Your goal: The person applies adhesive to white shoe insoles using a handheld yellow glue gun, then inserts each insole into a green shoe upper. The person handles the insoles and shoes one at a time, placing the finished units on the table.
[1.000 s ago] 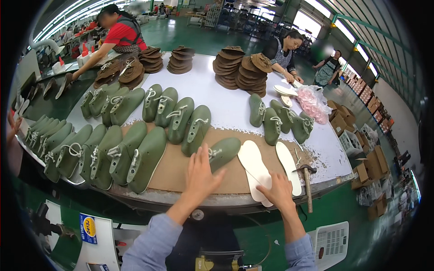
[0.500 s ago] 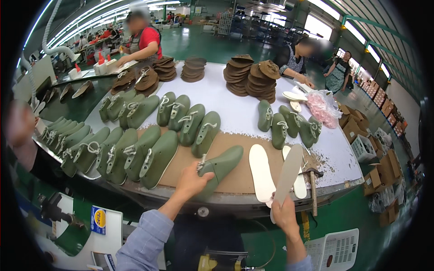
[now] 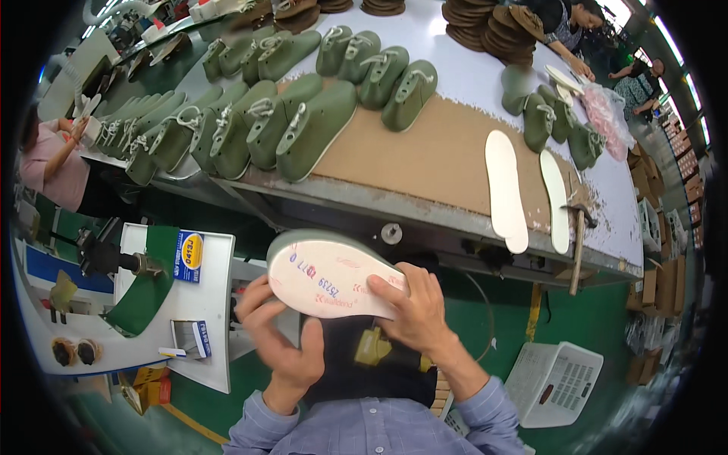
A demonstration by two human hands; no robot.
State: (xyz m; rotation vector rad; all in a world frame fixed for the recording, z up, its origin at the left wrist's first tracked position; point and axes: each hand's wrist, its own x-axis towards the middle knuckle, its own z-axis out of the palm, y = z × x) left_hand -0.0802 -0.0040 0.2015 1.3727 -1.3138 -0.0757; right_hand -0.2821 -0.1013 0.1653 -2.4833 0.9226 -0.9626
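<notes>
Hands [image 3: 415, 309] now have insole [image 3: 322, 274] against last [image 3: 324, 234] (upturned).

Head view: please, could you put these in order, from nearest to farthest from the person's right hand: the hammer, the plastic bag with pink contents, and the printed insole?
1. Printed insole: nearest, under the thumb of the right hand.
2. Hammer: to the right, at the table's near edge.
3. Plastic bag: farthest, also to the right, farther back.
</notes>
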